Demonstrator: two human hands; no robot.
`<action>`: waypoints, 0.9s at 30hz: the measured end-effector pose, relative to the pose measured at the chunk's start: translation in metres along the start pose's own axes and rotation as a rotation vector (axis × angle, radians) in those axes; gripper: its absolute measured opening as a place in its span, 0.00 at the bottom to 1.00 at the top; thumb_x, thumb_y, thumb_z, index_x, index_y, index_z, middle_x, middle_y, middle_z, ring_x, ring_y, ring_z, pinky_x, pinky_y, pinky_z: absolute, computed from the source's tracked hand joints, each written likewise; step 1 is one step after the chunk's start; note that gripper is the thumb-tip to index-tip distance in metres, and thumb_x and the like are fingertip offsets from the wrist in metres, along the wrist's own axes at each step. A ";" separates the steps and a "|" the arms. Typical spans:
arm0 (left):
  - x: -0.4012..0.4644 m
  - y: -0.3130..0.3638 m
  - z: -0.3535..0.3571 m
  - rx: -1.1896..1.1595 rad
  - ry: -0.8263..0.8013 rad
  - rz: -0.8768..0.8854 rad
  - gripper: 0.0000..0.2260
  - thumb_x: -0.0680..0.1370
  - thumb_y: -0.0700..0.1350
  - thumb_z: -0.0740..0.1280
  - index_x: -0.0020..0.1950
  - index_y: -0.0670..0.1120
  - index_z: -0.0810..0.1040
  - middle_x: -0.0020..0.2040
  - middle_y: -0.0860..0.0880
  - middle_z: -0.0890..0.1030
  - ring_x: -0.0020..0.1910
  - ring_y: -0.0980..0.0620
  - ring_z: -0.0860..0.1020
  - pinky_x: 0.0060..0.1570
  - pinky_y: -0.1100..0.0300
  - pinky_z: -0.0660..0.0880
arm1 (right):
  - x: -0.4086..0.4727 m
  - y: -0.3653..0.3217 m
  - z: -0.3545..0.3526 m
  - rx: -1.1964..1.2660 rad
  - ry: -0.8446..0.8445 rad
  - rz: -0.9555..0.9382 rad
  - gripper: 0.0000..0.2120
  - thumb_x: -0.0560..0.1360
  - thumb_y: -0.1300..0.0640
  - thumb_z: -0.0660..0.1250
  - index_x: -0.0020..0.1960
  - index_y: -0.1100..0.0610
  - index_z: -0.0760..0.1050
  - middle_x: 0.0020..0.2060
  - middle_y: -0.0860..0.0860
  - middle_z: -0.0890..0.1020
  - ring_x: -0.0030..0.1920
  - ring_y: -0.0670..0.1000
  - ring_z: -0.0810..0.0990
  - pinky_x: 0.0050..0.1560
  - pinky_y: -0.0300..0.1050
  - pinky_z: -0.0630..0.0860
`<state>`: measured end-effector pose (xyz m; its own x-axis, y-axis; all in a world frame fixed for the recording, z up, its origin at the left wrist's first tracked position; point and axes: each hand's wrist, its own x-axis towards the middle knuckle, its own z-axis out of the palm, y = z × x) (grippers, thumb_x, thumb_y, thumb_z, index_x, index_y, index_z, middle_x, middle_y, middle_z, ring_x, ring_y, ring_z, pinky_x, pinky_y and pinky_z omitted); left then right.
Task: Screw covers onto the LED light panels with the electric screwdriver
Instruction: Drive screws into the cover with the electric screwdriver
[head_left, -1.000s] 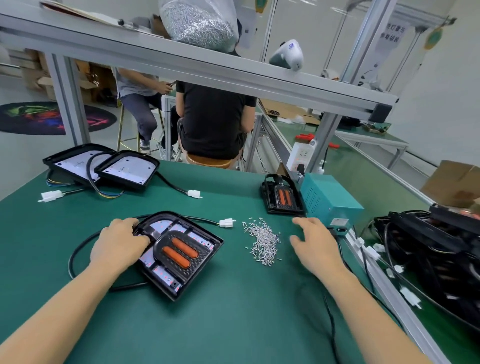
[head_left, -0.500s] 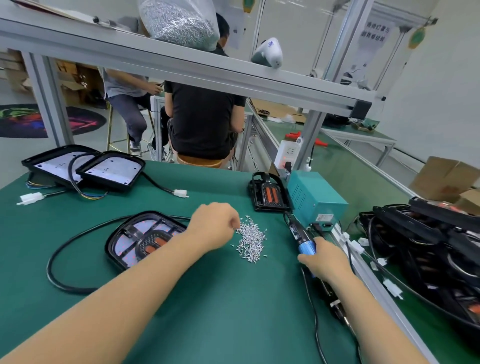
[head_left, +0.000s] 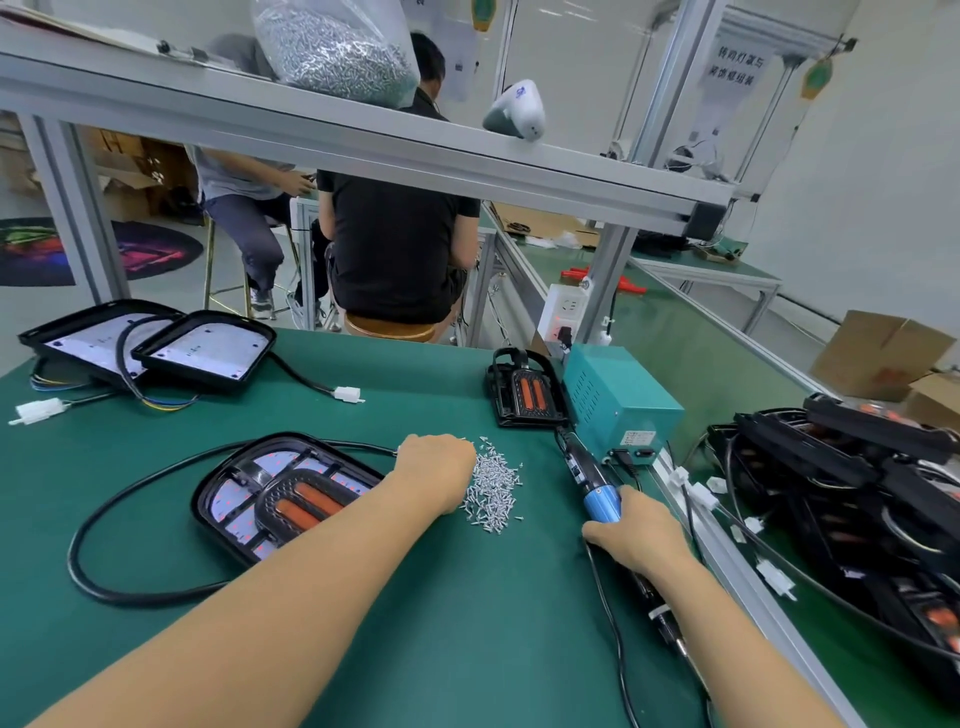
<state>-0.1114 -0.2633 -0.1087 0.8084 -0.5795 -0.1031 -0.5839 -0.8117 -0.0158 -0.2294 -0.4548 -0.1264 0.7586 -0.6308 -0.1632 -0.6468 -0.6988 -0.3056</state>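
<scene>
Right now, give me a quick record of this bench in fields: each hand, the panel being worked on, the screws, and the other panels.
left hand: at the loose screws, knuckles up; what its fingers hold is hidden
right hand: grips the electric screwdriver, tip pointing away from the person
panel in work: flat on the green mat, cover with orange lenses on it
screw pile: loose, right of that panel
bare panels: two, far left, overlapping
spare cover: against the teal power box

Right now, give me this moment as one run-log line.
left hand: at screw pile, fingers hidden | right hand: grips electric screwdriver, lying on bench | LED light panel: cover seated, unscrewed as far as visible
</scene>
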 end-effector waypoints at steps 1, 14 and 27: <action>-0.001 0.001 0.001 0.012 0.018 0.002 0.13 0.74 0.35 0.65 0.55 0.47 0.78 0.55 0.47 0.81 0.54 0.45 0.79 0.46 0.57 0.66 | 0.001 0.001 0.000 0.027 0.003 -0.004 0.16 0.70 0.49 0.70 0.51 0.56 0.69 0.41 0.50 0.75 0.39 0.53 0.76 0.34 0.41 0.69; -0.015 -0.004 -0.022 -0.475 0.175 -0.027 0.04 0.70 0.41 0.66 0.35 0.48 0.76 0.39 0.48 0.82 0.39 0.47 0.77 0.40 0.59 0.74 | -0.017 -0.016 -0.065 1.465 -0.144 0.020 0.10 0.70 0.69 0.64 0.49 0.60 0.75 0.29 0.52 0.74 0.26 0.49 0.71 0.26 0.39 0.72; -0.096 -0.057 -0.016 -1.732 0.220 -0.046 0.07 0.68 0.31 0.73 0.36 0.43 0.85 0.35 0.41 0.83 0.31 0.51 0.80 0.33 0.64 0.77 | -0.081 -0.101 -0.080 2.112 0.048 -0.425 0.09 0.76 0.66 0.59 0.47 0.55 0.74 0.27 0.47 0.72 0.26 0.45 0.71 0.32 0.36 0.72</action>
<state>-0.1546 -0.1620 -0.0821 0.9004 -0.4350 -0.0055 0.0666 0.1255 0.9899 -0.2320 -0.3600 -0.0076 0.7715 -0.6086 0.1858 0.5707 0.5327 -0.6249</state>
